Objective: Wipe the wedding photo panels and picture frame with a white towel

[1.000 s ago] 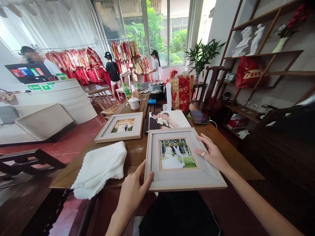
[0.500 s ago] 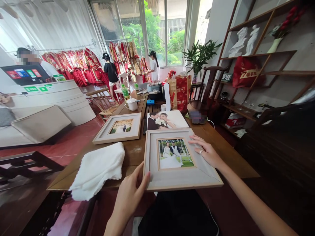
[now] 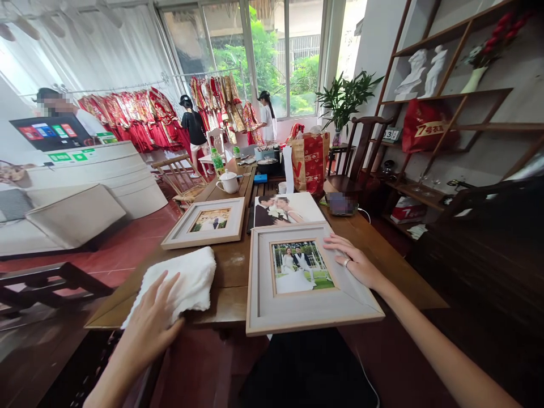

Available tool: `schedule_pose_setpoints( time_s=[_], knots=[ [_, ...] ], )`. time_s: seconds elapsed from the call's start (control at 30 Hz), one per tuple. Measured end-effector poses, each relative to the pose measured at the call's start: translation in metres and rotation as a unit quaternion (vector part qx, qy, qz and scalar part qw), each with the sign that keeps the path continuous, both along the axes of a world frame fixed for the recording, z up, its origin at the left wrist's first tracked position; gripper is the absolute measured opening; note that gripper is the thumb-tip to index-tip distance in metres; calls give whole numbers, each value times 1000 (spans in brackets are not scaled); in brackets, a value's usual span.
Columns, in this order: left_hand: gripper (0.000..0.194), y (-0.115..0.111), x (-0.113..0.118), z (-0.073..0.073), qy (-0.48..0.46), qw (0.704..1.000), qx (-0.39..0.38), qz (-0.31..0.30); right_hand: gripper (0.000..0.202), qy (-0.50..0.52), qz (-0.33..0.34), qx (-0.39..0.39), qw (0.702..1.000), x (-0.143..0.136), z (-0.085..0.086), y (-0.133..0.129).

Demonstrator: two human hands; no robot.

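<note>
A light wooden picture frame (image 3: 263,272) with a photo of a couple on a swing lies at the table's near edge, its front side sticking out a little. My right hand (image 3: 357,263), with a ring on one finger, rests on its right border; the fingers are stretched flat and the thumb is hidden. On the left, my left hand (image 3: 153,314) reaches over a folded white towel (image 3: 195,275). Its fingers are spread over the cloth and the thumb stands apart; whether they press on it, I cannot tell.
Beyond lie a second framed photo (image 3: 176,229) and an unframed couple photo (image 3: 312,207). A white teapot (image 3: 229,181), a green-labelled bottle (image 3: 217,162), a phone-like device (image 3: 340,204) with a cable and a red paper bag (image 3: 312,161) stand farther back. Several people are across the room.
My left hand has let go of the frame's left side and moved left onto the towel. The frame has shifted very slightly toward me; my right hand stays on it.
</note>
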State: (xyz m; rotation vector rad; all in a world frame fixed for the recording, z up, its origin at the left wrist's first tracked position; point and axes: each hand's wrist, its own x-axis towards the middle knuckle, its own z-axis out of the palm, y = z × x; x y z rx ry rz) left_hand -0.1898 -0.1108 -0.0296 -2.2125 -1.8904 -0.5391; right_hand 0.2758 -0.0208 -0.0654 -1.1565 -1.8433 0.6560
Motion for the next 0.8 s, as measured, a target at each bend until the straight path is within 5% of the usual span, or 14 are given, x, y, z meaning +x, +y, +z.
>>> schedule_pose_setpoints(
  time_s=[0.13, 0.37, 0.5, 0.63, 0.73, 0.8],
  knots=[
    [62, 16, -6, 1, 72, 996, -36, 45, 38, -3, 3, -4, 1000, 1, -1, -1],
    [41, 24, 50, 10, 171, 970, -63, 160, 38, 3, 8, -1, 1000, 1, -2, -1],
    [44, 25, 62, 17, 57, 990, -49, 121, 38, 14, 3, -2, 1000, 0, -3, 1],
    [36, 23, 83, 50, -123, 990, 35, 64, 37, 26, 2, -1, 1000, 0, -3, 2],
    [45, 32, 117, 68, -119, 982, 142, -32, 36, 30, 4, -3, 1000, 1, -3, 1],
    [61, 45, 142, 68, -42, 983, 139, -113, 36, 26, 7, -4, 1000, 1, -4, 1]
  ],
)
